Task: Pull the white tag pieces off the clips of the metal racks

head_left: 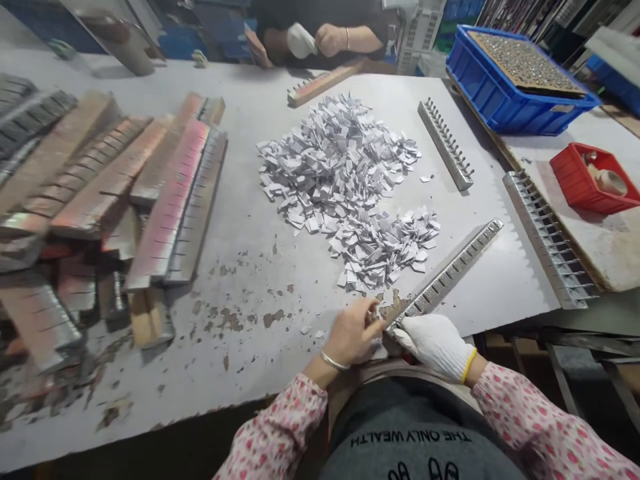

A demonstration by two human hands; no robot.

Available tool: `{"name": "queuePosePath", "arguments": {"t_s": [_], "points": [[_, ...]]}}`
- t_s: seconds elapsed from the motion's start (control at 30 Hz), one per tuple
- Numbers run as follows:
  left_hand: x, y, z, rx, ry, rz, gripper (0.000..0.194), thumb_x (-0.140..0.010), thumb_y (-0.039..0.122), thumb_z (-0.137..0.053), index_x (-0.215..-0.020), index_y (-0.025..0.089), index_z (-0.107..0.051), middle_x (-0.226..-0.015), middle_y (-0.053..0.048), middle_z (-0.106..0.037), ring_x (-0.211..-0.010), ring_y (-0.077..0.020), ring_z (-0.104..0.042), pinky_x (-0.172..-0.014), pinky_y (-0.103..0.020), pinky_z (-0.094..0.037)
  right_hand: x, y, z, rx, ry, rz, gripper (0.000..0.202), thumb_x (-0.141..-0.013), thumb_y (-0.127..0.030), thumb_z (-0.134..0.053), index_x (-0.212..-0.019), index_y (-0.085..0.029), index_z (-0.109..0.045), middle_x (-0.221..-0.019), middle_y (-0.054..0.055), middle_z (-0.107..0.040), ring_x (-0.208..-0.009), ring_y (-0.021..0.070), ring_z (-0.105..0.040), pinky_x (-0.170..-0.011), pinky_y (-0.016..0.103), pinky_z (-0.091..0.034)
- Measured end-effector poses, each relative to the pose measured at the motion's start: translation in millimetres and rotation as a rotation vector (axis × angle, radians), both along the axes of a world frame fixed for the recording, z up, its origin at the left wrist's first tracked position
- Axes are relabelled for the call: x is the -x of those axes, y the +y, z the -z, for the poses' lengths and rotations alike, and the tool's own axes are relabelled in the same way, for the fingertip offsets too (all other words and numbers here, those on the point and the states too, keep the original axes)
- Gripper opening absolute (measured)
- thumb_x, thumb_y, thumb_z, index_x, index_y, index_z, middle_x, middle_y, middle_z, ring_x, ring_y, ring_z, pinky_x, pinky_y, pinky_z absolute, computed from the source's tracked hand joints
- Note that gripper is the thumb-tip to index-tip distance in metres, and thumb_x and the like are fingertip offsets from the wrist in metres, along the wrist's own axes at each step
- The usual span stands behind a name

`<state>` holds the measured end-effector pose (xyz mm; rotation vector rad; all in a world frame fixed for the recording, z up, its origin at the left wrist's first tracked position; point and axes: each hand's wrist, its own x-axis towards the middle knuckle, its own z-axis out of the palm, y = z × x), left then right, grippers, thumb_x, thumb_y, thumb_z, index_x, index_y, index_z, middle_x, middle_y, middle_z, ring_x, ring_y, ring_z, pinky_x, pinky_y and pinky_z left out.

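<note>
A silver, foil-covered bar with slots along its top (450,270) lies slantwise on the table, its near end close to my body. My right hand (434,343), in a white knitted glove with a yellow cuff edge, is closed on that near end. Bare and wearing a bracelet, my left hand (353,331) meets the same end from the left, thumb and fingers pinched together. Whatever the left fingertips hold is too small to make out. Just beyond the hands is a heap of small white paper-like pieces (345,167).
Wrapped slotted bars (170,207) are piled at left. Two bars with upright pins (445,143) stand at right, near a blue crate (520,100) and a red bin (595,177). Across the table, another person's hands (317,40) are near a pinned wooden bar (325,83).
</note>
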<state>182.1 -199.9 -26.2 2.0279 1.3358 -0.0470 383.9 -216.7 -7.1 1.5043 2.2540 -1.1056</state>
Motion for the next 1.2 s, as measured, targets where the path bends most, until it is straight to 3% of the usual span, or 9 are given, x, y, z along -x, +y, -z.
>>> {"name": "queuePosePath", "arguments": {"t_s": [0.17,0.33,0.47,0.6,0.73,0.83,0.97,1.07,1.2], "points": [[23.3,59.9,-2.8,-0.303,0.218,-0.110,0.011,-0.084,0.017,-0.061,-0.095,0.018,-0.062,-0.093,-0.008,-0.062,-0.079,-0.0194,-0.058,-0.067,-0.028,-0.045,-24.1,-17.9,23.3,-0.168,0.196,0.192,0.045,-0.102,-0.044,-0.030,-0.074,-0.020,-0.056,-0.065,0.002,-0.063,-0.059,0.0163,-0.060,-0.054,0.028,-0.028],[10.6,76.5,-22.2,-0.367,0.119,-0.247,0.021,-0.093,0.025,-0.047,-0.086,0.017,-0.065,-0.083,-0.007,-0.065,-0.075,-0.0170,-0.058,-0.065,-0.026,-0.042,-38.8,-14.8,32.4,-0.275,0.316,0.352,0.040,-0.101,-0.044,-0.034,-0.080,-0.022,-0.061,-0.067,0.002,-0.061,-0.061,0.0169,-0.057,-0.059,0.027,-0.037],[-22.3,59.0,-43.4,0.016,-0.373,-0.595,0.029,-0.089,0.039,-0.051,-0.078,0.015,-0.063,-0.065,0.000,-0.058,-0.059,-0.0120,-0.051,-0.055,-0.022,-0.039,-31.3,6.9,24.7,-0.533,0.496,0.382,0.028,-0.096,-0.039,-0.049,-0.114,-0.021,-0.061,-0.093,0.008,-0.066,-0.082,0.0213,-0.060,-0.076,0.033,-0.047],[-40.9,32.2,-46.1,0.396,-0.565,-0.646,0.029,-0.086,0.043,-0.056,-0.080,0.014,-0.059,-0.064,0.002,-0.053,-0.057,-0.0103,-0.047,-0.055,-0.021,-0.039,-19.2,21.1,11.8,-0.588,0.690,0.283,0.022,-0.095,-0.031,-0.050,-0.111,-0.021,-0.062,-0.087,0.007,-0.065,-0.081,0.0202,-0.059,-0.076,0.032,-0.048],[-37.2,15.7,-41.7,0.172,-0.534,-0.477,0.021,-0.090,0.036,-0.056,-0.096,0.017,-0.058,-0.088,-0.003,-0.059,-0.073,-0.0131,-0.053,-0.065,-0.024,-0.043,-21.2,15.9,2.1,-0.360,0.852,0.525,0.017,-0.094,-0.031,-0.051,-0.097,-0.018,-0.063,-0.082,0.005,-0.065,-0.073,0.0167,-0.059,-0.069,0.027,-0.047],[-34.1,13.6,-47.0,0.027,-0.477,-0.286,0.016,-0.090,0.030,-0.057,-0.080,0.017,-0.059,-0.074,-0.001,-0.056,-0.067,-0.0121,-0.050,-0.064,-0.024,-0.040,-27.5,7.9,-2.1,0.035,0.950,0.647,0.015,-0.091,-0.032,-0.056,-0.091,-0.018,-0.062,-0.075,0.000,-0.063,-0.065,0.0132,-0.057,-0.059,0.022,-0.045],[-39.2,10.5,-57.9,0.412,-0.624,-0.271,0.029,-0.087,0.040,-0.060,-0.072,0.015,-0.058,-0.063,0.000,-0.055,-0.058,-0.0108,-0.049,-0.057,-0.023,-0.039,-32.4,-5.4,0.6,0.439,1.107,0.686,0.021,-0.092,-0.036,-0.052,-0.085,-0.017,-0.058,-0.067,-0.002,-0.059,-0.057,0.0111,-0.053,-0.052,0.021,-0.041],[-46.7,1.4,-59.4,0.769,-0.770,-0.437,0.042,-0.078,0.053,-0.067,-0.065,0.015,-0.056,-0.055,0.002,-0.052,-0.049,-0.0097,-0.046,-0.048,-0.022,-0.037,-33.2,-17.6,8.6,0.706,1.199,0.668,0.029,-0.094,-0.040,-0.049,-0.078,-0.017,-0.054,-0.060,-0.003,-0.056,-0.050,0.0103,-0.050,-0.047,0.020,-0.038],[-53.1,-10.9,-54.4,0.400,-0.566,-0.543,0.025,-0.081,0.038,-0.067,-0.073,0.015,-0.067,-0.062,-0.002,-0.064,-0.054,-0.0121,-0.055,-0.053,-0.023,-0.043,-33.7,-28.2,14.9,0.481,1.131,0.788,0.033,-0.096,-0.041,-0.049,-0.072,-0.017,-0.052,-0.060,-0.003,-0.057,-0.053,0.0104,-0.051,-0.052,0.021,-0.038]]}}
